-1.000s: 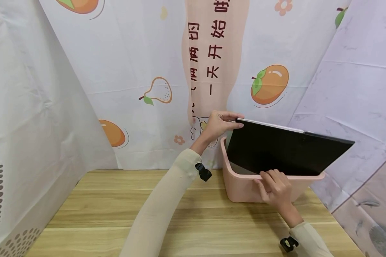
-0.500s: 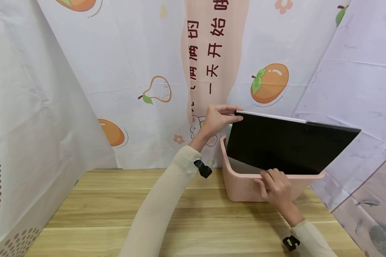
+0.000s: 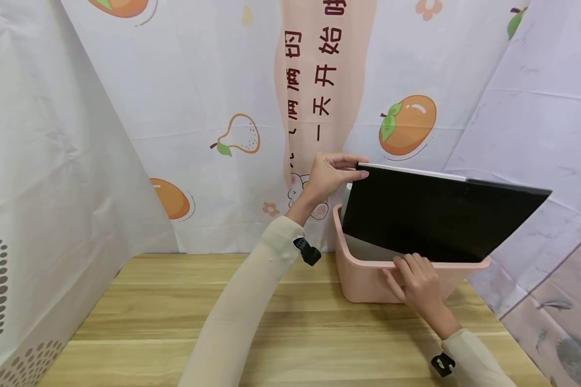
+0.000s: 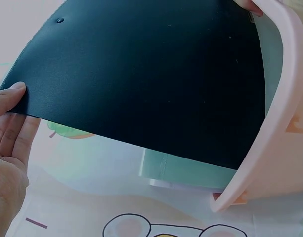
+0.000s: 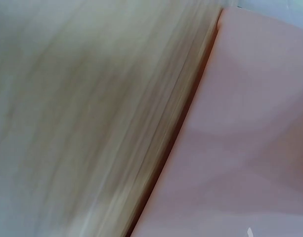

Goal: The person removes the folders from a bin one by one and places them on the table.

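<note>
My left hand (image 3: 326, 174) pinches the upper left corner of a thin black folder (image 3: 431, 215), thumb on the near face and fingers behind. Tilted, the folder stands partly inside a pink storage bin (image 3: 373, 282), its upper right corner jutting past the rim. A pale strip runs along its top edge, and the left wrist view shows a small round stud (image 4: 60, 20) on it. My right hand (image 3: 418, 282) grips the bin's front rim, fingers curled over it and thumb outside. The folder's lower edge is hidden in the bin.
Behind the folder, a pale green item (image 4: 191, 165) stands in the bin. The bin is on a wooden table (image 3: 290, 333) at the back right, close to the printed backdrop (image 3: 198, 80). In the right wrist view, the bin's wall (image 5: 230, 123) meets the table.
The folder's top edge has risen and shifted slightly right with my left hand, showing more of the bin's inside below it. My right hand stays on the rim.
</note>
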### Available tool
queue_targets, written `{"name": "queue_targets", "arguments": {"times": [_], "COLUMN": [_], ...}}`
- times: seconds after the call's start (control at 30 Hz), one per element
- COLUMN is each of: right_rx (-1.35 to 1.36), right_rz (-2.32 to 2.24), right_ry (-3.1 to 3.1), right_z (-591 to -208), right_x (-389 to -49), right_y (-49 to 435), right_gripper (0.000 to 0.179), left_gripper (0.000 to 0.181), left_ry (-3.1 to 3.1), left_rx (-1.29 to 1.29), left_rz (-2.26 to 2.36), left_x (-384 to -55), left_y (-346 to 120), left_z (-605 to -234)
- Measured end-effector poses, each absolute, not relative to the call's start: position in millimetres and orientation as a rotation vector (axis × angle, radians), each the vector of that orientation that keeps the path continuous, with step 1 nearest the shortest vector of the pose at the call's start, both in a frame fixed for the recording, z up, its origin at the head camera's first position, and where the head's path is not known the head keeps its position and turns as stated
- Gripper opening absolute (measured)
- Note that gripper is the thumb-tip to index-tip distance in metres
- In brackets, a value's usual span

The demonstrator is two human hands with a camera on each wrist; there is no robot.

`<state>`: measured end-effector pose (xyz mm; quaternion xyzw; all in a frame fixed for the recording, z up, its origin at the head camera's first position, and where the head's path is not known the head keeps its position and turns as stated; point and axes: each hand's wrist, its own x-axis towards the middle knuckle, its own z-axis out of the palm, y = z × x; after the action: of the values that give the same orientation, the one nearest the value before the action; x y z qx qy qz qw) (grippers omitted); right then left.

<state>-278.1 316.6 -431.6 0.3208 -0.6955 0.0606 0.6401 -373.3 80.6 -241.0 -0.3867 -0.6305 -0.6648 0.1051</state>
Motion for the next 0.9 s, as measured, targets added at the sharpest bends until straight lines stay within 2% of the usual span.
{"name": "queue_targets", "arguments": {"times": [0.4, 0.9], "right_rx": [0.717, 0.717], "right_rz": [0.177, 0.180], "right_ry": [-1.577, -1.560], "right_z": [-430, -432], "right_x": [-279, -284], "right_y": [312, 313], "right_gripper": [0.050, 0.050], "left_gripper": [0.028, 0.028], "left_ry": [-1.746, -1.742], "left_rx": [-1.113, -1.050], "left_rz": [-1.986, -1.942], "left_x": [-373, -371], "left_y": [74, 45], "left_z": [-225, -207]}}
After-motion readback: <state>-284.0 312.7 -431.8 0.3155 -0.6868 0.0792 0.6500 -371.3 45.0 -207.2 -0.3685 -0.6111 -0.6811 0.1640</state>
